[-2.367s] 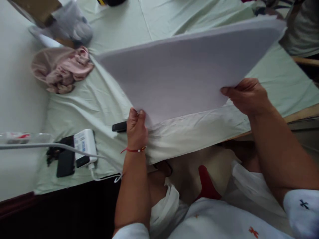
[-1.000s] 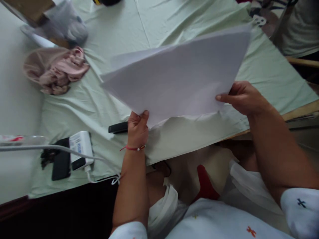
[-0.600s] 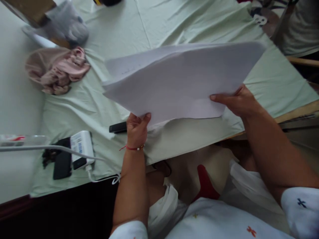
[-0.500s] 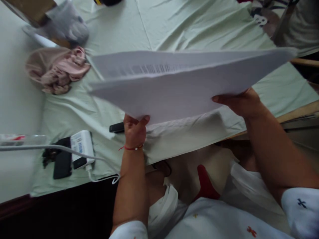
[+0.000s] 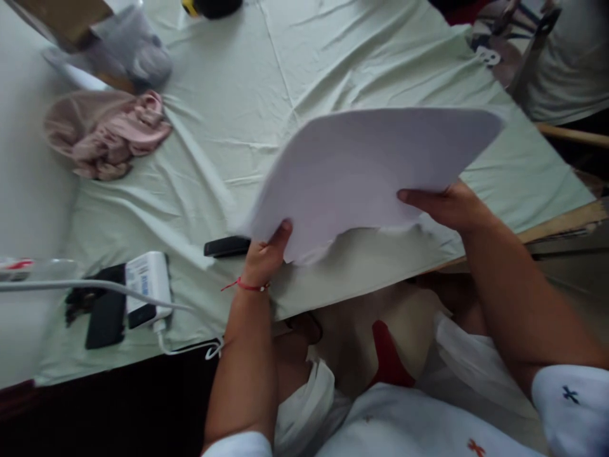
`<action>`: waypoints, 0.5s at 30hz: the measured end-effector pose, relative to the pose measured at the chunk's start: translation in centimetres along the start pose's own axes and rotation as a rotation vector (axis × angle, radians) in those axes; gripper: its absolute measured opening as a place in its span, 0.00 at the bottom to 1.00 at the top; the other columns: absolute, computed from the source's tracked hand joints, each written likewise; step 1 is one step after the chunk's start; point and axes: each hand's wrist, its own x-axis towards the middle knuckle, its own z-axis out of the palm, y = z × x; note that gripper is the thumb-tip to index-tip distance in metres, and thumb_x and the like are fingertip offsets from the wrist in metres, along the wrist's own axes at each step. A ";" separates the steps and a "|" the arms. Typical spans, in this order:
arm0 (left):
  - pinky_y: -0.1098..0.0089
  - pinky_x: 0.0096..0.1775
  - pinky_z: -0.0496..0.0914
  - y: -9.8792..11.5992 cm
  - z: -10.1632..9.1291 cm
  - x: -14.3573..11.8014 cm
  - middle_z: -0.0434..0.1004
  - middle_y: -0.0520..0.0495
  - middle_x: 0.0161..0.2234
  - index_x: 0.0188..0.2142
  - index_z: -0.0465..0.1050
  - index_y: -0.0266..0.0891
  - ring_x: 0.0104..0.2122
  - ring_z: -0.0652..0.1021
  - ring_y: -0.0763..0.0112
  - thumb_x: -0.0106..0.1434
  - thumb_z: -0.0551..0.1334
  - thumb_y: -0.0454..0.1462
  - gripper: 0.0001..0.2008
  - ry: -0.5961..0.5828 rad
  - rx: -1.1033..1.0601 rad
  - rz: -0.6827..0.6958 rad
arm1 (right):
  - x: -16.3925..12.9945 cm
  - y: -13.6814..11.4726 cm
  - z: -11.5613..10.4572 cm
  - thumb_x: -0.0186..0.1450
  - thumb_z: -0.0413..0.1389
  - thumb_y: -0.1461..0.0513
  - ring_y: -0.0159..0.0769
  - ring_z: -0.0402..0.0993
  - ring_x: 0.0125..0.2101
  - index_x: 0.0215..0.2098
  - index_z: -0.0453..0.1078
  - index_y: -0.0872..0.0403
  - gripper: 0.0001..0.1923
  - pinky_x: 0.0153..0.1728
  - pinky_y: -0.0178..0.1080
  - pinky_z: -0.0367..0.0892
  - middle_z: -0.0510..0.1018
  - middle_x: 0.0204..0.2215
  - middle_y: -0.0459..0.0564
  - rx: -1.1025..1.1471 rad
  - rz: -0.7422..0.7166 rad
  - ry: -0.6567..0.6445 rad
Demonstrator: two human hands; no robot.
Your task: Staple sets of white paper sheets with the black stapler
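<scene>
A stack of white paper sheets (image 5: 361, 165) is held up above the cloth-covered table, bowed between my two hands. My left hand (image 5: 269, 254), with a red string at its wrist, grips the lower left corner, thumb on top. At the lower right edge, my right hand (image 5: 451, 203) pinches the sheets with its thumb lying on the face towards me. The fingers of both hands are hidden beneath the paper. Just left of my left hand lies a black oblong object (image 5: 226, 246), its kind unclear.
The table carries a light green cloth (image 5: 228, 139). On the left are a pink cloth (image 5: 118, 136), a white adapter (image 5: 148, 285) with a cable and a black phone-like slab (image 5: 105, 320). Another person (image 5: 575, 70) is at the upper right.
The paper has gone from two spread layers, with print showing between them, to one curved blank face. Its left side has drawn in and bent; my left hand has shifted slightly right.
</scene>
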 end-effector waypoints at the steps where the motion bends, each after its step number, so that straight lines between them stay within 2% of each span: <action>1: 0.55 0.66 0.72 0.0 0.4 -0.1 0.87 0.42 0.48 0.44 0.83 0.43 0.60 0.80 0.51 0.60 0.74 0.53 0.20 0.034 -0.027 0.012 | 0.0 0.0 0.0 0.60 0.74 0.55 0.47 0.82 0.45 0.37 0.81 0.47 0.11 0.44 0.44 0.80 0.85 0.38 0.47 0.007 0.025 -0.003; 3: 0.55 0.67 0.71 0.2 1.1 -0.4 0.86 0.41 0.53 0.47 0.82 0.42 0.62 0.79 0.52 0.60 0.73 0.57 0.26 0.086 -0.084 -0.013 | -0.1 -0.1 -0.1 0.62 0.73 0.51 0.44 0.82 0.37 0.34 0.81 0.48 0.11 0.37 0.43 0.79 0.84 0.33 0.47 0.037 0.090 -0.024; 6: 0.55 0.60 0.79 0.5 1.5 -0.5 0.86 0.40 0.52 0.46 0.83 0.43 0.59 0.81 0.48 0.55 0.76 0.58 0.28 0.107 -0.133 -0.133 | -0.3 -0.4 -0.1 0.61 0.73 0.50 0.39 0.80 0.31 0.33 0.82 0.49 0.13 0.31 0.39 0.77 0.85 0.32 0.47 0.151 0.162 -0.077; 10: 0.56 0.54 0.83 0.9 1.1 -0.5 0.86 0.41 0.52 0.45 0.82 0.45 0.55 0.83 0.48 0.54 0.76 0.56 0.25 0.129 -0.136 -0.177 | -0.4 -1.0 0.0 0.57 0.76 0.52 0.40 0.82 0.35 0.33 0.82 0.49 0.13 0.37 0.40 0.79 0.87 0.37 0.49 0.262 0.235 -0.102; 15: 0.59 0.56 0.82 1.5 0.9 -0.7 0.86 0.41 0.50 0.47 0.82 0.45 0.54 0.83 0.52 0.54 0.77 0.56 0.27 0.031 -0.119 -0.090 | -0.4 -2.0 0.4 0.53 0.79 0.60 0.37 0.82 0.36 0.33 0.83 0.51 0.13 0.42 0.40 0.78 0.87 0.38 0.49 0.378 0.291 -0.094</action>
